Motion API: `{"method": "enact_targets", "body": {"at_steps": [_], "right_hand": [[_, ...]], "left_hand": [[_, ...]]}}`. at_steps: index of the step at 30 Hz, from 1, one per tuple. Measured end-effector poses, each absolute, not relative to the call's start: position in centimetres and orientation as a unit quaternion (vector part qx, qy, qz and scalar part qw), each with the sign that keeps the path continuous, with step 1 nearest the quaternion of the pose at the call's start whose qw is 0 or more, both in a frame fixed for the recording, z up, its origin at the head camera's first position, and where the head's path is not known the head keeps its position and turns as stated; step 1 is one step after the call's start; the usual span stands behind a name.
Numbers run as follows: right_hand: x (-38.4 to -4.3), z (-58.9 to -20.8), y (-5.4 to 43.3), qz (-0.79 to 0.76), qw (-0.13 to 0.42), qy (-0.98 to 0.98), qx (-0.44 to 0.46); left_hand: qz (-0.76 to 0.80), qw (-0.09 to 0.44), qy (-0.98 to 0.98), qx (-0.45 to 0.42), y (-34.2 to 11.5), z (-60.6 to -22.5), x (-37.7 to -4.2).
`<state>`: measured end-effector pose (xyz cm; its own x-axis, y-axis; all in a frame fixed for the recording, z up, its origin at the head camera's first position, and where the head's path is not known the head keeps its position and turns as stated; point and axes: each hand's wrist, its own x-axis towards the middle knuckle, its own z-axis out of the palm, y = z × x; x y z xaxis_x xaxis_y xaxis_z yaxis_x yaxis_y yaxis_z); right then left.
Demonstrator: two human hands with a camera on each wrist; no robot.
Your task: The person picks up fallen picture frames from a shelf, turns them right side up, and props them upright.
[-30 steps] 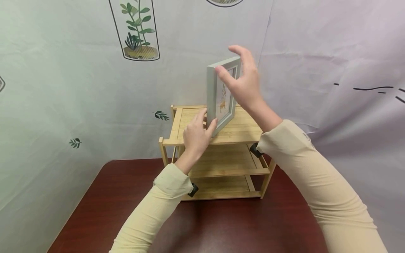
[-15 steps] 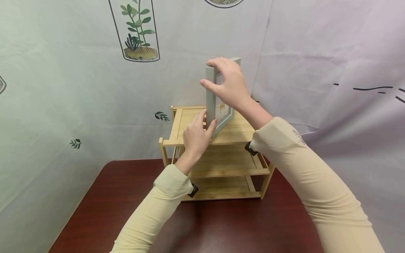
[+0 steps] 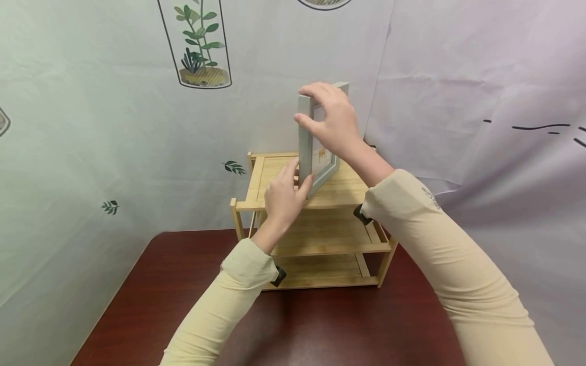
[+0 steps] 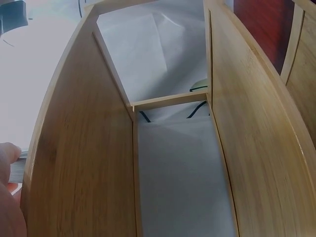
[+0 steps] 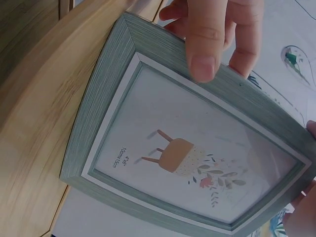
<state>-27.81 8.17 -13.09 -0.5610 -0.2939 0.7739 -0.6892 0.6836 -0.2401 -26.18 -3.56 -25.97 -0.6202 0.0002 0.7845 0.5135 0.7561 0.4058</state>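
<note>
A grey-green picture frame stands upright and turned at an angle over the top board of a wooden rack. Its lower edge meets the board. In the right wrist view the frame shows a print of a chair with flowers. My left hand pinches the lower part of the frame's near side, thumb in front and fingers behind. Up at the top, my right hand holds the upper near corner, fingers bent over it and thumb by the side; its palm hides part of the print.
Two lower boards of the rack, a middle board and a bottom board, lie beneath the top one. The rack stands on a dark red table. A pale printed cloth hangs close behind and at the sides.
My right hand has come left and down from above the frame's far corner to its upper near corner, and has closed there. The left hand and the frame have stayed put.
</note>
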Motion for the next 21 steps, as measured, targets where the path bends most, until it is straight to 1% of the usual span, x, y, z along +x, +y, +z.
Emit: {"method": "enact_targets", "body": {"at_steps": [4,8,11,16,18,21], "right_hand": [[-27.9,-13.1,8.3,0.291,0.357,-0.834,0.304],[-28.0,-13.1,8.5,0.305,0.348,-0.830,0.312],[-27.9,-13.1,8.6,0.308,0.346,-0.829,0.312],[-27.8,-13.1,8.6,0.303,0.342,-0.837,0.301],[-27.8,-13.1,8.6,0.302,0.342,-0.838,0.299],[-27.9,-13.1,8.6,0.302,0.343,-0.838,0.298]], "left_hand": [[-0.315,0.399,-0.845,-0.163,-3.7,-26.0,-26.1],[-0.325,0.374,-0.849,-0.184,-4.1,-25.8,-26.1],[-0.338,0.333,-0.855,-0.208,-4.6,-25.6,-26.2],[-0.348,0.239,-0.869,-0.257,-6.2,-24.9,-26.4],[-0.349,0.216,-0.871,-0.269,-6.8,-24.5,-26.6],[-0.342,0.202,-0.876,-0.273,-7.4,-24.0,-26.8]]}}
